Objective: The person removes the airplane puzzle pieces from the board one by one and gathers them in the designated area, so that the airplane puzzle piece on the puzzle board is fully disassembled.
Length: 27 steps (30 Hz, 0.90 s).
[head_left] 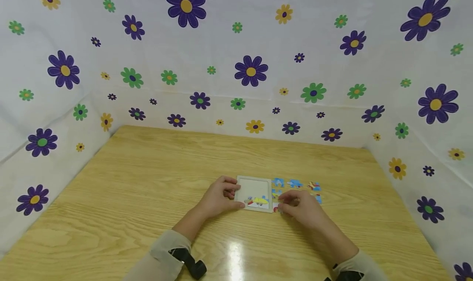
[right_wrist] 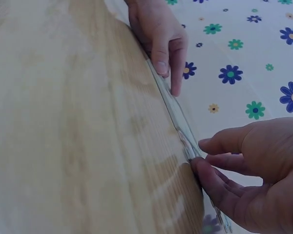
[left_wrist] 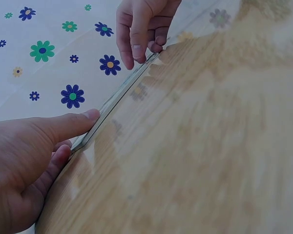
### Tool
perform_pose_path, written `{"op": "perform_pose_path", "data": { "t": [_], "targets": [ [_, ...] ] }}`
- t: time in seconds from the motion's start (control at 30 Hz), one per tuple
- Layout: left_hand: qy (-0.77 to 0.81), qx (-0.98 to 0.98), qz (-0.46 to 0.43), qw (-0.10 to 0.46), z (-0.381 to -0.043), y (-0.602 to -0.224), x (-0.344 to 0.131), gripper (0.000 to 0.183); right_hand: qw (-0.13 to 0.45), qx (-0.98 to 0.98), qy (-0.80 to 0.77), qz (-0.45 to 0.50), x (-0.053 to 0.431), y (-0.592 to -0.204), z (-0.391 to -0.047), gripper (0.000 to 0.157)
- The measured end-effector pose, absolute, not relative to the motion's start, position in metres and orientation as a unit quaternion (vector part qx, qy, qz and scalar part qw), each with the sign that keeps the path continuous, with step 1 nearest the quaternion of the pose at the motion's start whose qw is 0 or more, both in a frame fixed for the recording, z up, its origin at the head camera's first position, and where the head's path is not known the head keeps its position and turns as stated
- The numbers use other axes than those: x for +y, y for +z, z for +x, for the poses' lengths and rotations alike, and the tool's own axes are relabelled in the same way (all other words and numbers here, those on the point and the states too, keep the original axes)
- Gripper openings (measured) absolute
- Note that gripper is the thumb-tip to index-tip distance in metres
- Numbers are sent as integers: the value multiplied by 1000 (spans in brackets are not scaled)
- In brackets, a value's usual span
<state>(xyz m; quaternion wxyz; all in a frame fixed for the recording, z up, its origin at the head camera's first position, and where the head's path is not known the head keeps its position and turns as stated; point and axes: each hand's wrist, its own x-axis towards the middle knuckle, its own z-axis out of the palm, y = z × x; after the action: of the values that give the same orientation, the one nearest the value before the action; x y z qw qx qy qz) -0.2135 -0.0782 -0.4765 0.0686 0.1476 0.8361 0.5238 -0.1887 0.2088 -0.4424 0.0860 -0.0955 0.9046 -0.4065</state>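
Note:
A small square puzzle tray (head_left: 254, 178) with a pale raised border lies on the wooden table. Joined pieces showing a yellow vehicle (head_left: 260, 201) fill its lower part. My left hand (head_left: 219, 196) holds the tray's left side, thumb at the near corner and fingers farther up. My right hand (head_left: 304, 209) is at the tray's right edge, its thumb and forefinger close to a red and white puzzle piece (head_left: 276, 208). In the right wrist view the right hand's fingertips (right_wrist: 203, 144) are bent near the piece's edge; I cannot tell whether they grip it.
Several loose blue puzzle pieces (head_left: 295, 183) lie right of the tray, some partly hidden by the right hand. The glossy wooden table (head_left: 166, 157) extends around them. A white flower-print cloth (head_left: 221, 38) rises behind and along both sides.

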Motion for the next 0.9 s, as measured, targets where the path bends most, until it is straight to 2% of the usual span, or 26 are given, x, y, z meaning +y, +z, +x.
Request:
{"op": "perform_pose_path", "data": {
  "t": [0.27,0.67,0.9],
  "targets": [
    [518,839,153,67,-215,-480,-77,55,121,868,-475,-82,209,-438,-193,27],
    [521,837,151,63,-215,-477,-77,54,150,853,-473,-161,169,-434,-200,30],
    [517,839,155,63,-213,-477,-78,54,150,871,-444,-147,154,-441,-200,27]
  ]
}}
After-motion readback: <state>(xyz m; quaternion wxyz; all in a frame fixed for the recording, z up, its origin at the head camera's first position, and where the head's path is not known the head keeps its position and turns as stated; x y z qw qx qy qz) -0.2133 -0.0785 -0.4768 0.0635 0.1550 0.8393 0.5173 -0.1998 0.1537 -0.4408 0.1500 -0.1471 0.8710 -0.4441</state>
